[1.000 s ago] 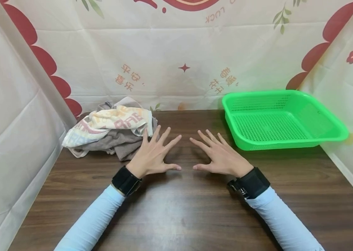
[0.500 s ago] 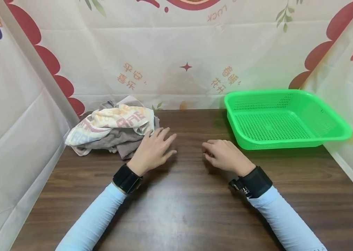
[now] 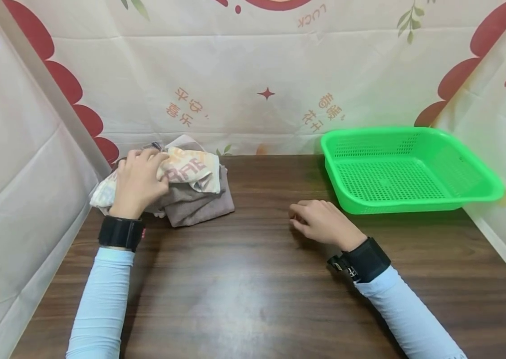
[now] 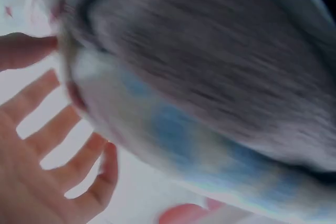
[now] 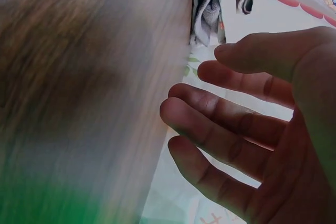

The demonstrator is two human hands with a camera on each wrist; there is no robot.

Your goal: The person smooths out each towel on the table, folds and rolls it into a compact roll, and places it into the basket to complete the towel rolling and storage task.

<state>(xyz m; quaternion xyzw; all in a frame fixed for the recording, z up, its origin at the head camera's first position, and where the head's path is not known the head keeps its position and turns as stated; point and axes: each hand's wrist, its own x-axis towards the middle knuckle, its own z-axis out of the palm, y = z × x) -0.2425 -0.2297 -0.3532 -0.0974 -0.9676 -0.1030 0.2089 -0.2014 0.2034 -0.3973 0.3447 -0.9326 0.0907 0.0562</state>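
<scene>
My left hand [image 3: 139, 182] is over the left part of a crumpled pile of towels, its fingers bent down onto a pale towel [image 3: 192, 167] with coloured lettering. In the left wrist view, the spread, loosely curved fingers [image 4: 68, 148] and the thumb reach the edge of this printed towel [image 4: 173, 135]; some fingertips are hidden by it. Grey-brown towels [image 3: 199, 207] lie underneath. My right hand [image 3: 325, 223] rests low over the table, fingers loosely curled, holding nothing. The right wrist view shows its relaxed fingers [image 5: 220, 135] with nothing between them.
A green perforated plastic basket [image 3: 414, 204] stands at the back right of the dark wooden table [image 3: 244, 289], beyond my right hand. Pale printed cloth [image 3: 235, 65] walls in the table at the back and both sides, close behind the towel pile.
My left hand has moved left from the pile's right front onto the printed towel. My right hand curled its spread fingers between the first two frames and has stayed still since.
</scene>
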